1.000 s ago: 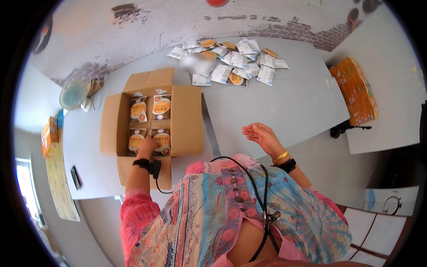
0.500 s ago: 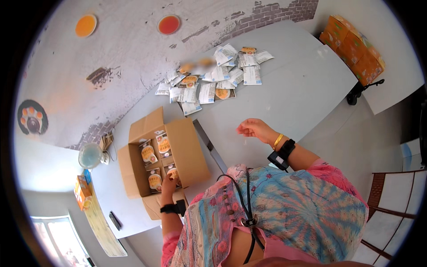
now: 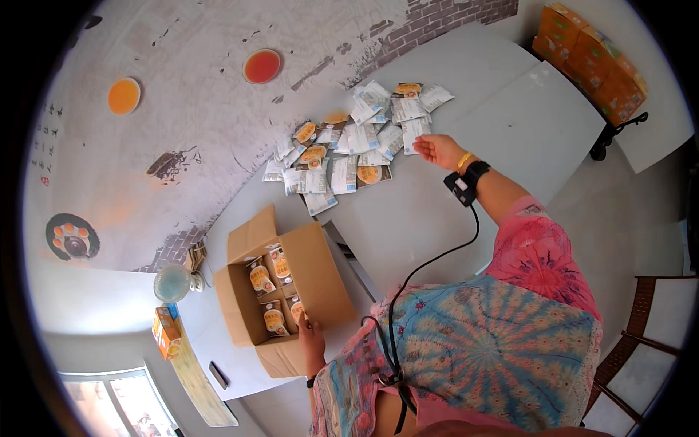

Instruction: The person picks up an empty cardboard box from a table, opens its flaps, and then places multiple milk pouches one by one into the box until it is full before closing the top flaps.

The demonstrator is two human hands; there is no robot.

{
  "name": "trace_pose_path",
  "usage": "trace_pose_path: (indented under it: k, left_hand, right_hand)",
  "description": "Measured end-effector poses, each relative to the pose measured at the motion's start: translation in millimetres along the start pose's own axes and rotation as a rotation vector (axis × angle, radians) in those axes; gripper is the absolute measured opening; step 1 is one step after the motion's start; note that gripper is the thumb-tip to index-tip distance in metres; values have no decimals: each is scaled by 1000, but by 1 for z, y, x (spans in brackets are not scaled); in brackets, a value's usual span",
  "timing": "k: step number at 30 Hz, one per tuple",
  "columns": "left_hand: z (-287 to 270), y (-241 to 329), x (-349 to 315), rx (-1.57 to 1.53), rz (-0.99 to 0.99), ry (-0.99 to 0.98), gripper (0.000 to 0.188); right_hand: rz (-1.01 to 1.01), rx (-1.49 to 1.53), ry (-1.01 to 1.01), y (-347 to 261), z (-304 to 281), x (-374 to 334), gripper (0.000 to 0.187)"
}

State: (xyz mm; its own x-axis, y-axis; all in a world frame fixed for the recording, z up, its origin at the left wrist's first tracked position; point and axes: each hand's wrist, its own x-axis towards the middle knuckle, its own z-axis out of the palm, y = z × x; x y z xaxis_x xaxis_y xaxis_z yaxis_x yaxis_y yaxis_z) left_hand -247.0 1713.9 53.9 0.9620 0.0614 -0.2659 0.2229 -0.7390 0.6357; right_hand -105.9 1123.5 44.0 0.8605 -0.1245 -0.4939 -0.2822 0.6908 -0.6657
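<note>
Packets (image 3: 357, 138) are lying in a loose pile on the grey table (image 3: 408, 233) at upper centre, mostly left of the right hand (image 3: 437, 151), whose fingers are curving loosely with nothing visible in them; whether they are touching the nearest packet (image 3: 416, 135), I cannot tell. Boxed packets (image 3: 274, 318) are showing in the cardboard box (image 3: 322, 273) at lower left, its flaps spreading outward, presumably for easy access. The left hand (image 3: 312, 339) is staying by its near corner, beside the lower-right boxed packet, perhaps for steadiness; its grasp is unclear.
</note>
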Motion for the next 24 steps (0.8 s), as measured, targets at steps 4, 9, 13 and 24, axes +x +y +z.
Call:
trace_pose_path:
  k: [4,9,13,24]
  left_hand:
    - [1,16,-10,134,97,-4,57]
    - [0,29,-18,191,61,12,57]
    - [0,24,-22,184,82,37,57]
    - [5,57,-25,271,-43,17,61]
  right_hand:
    - [-43,24,93,-30,-25,53,22]
    - [-84,35,253,-54,-34,108,17]
    - [-95,125,278,-65,-38,143,17]
    - [-29,122,372,-83,-41,197,24]
